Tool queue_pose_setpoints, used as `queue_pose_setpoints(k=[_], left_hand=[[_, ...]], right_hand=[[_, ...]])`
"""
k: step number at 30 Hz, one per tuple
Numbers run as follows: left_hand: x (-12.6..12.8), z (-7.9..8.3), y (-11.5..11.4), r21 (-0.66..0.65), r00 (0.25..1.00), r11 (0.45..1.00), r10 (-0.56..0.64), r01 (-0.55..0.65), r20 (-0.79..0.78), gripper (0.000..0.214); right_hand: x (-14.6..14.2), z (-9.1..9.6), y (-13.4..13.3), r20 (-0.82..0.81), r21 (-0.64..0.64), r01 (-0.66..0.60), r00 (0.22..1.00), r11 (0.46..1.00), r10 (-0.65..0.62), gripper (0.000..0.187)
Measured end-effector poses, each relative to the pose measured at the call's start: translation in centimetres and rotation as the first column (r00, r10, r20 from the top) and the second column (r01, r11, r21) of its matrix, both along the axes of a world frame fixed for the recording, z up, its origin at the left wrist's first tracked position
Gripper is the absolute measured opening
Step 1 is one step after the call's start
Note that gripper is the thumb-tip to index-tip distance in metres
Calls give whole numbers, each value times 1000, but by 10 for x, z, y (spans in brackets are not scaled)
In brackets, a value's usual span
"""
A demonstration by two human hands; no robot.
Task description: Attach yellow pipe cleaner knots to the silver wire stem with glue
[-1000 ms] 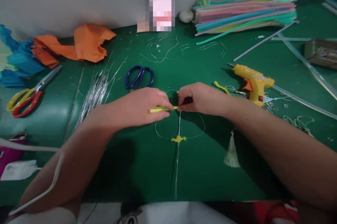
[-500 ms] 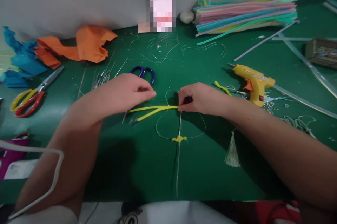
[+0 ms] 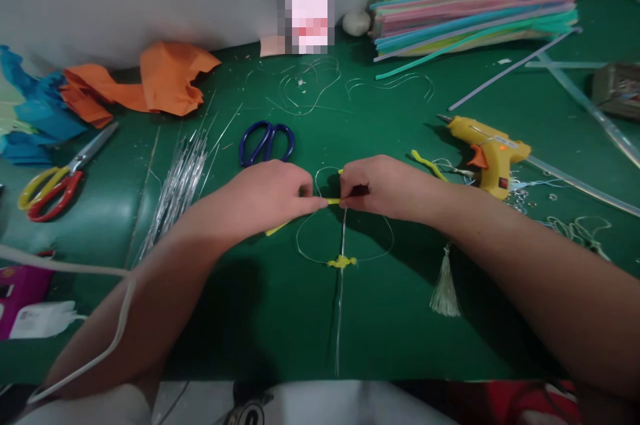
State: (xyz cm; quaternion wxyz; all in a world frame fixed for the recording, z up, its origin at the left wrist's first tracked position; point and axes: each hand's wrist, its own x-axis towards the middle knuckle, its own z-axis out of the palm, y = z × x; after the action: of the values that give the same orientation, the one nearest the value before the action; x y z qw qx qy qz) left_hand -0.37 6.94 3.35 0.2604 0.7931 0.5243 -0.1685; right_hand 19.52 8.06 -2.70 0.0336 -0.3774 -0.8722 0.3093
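Observation:
Between both hands runs a yellow pipe cleaner (image 3: 333, 201), its folded ends showing below my left hand (image 3: 285, 195). The left fingers pinch it just left of the wire crossing. My right hand (image 3: 373, 185) pinches it on the other side, fingers closed. From the right fingertips a silvery wire (image 3: 339, 318) hangs down toward the table's front edge. Partway along that wire sits a small yellow twisted piece (image 3: 342, 262), with a thin clear thread loop (image 3: 299, 245) curving out from it on both sides. The fingertips hide the exact joint.
Behind my left hand lie dark blue scissors (image 3: 267, 142) and a bundle of silvery wires (image 3: 177, 178). A yellow glue gun (image 3: 493, 145) and a pale tassel (image 3: 445, 288) are at right. Coloured pipe cleaners (image 3: 475, 18) are stacked at the back; red-and-yellow scissors (image 3: 70, 175) lie left.
My left hand has moved right and closed on the yellow pipe cleaner beside my right hand, uncovering the blue scissors and silvery wire bundle. My right hand keeps its pinch.

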Motion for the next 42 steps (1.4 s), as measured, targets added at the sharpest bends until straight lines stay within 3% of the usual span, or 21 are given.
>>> queue_pose_setpoints(k=[3,7,13,17,22,27,30,34,38,42], left_hand=[[-3,-2,2,-37,1000,999,-28,29,13,30],[-7,-8,3,22,997,999,-36,34,75,24],[-19,-6,7,-6,984,999,-37,38,176,35],[-33,3,15,-119,960,993,41,-8,277,48],[-47,3,28,-377,878,925,220,-49,425,42],[-45,-11,29,-429,734,902,259,48,628,25],[-34,-21,24,-354,679,932,207,83,704,22],[-15,-35,13,-118,727,992,119,-52,676,17],[-5,-48,4,2,711,990,101,-142,696,17],[-6,-55,1,120,659,983,3,-141,752,14]], right_hand=[[0,0,1,-10,4,1,1000,1000,-1,6],[-1,1,1,9,-1,8,1000,1000,-8,5],[1,1,1,-13,-3,7,1000,1000,-7,4],[1,1,-3,-5,-3,33,999,999,-33,10],[1,2,-7,13,28,40,999,999,-40,9],[2,0,-6,-36,42,9,999,999,-7,13],[3,-1,-5,-89,40,-2,996,999,6,13],[1,0,-5,-87,44,-11,996,999,15,15],[1,2,-6,-60,14,18,998,1000,-17,16],[1,5,-6,-74,18,17,997,1000,-16,17]])
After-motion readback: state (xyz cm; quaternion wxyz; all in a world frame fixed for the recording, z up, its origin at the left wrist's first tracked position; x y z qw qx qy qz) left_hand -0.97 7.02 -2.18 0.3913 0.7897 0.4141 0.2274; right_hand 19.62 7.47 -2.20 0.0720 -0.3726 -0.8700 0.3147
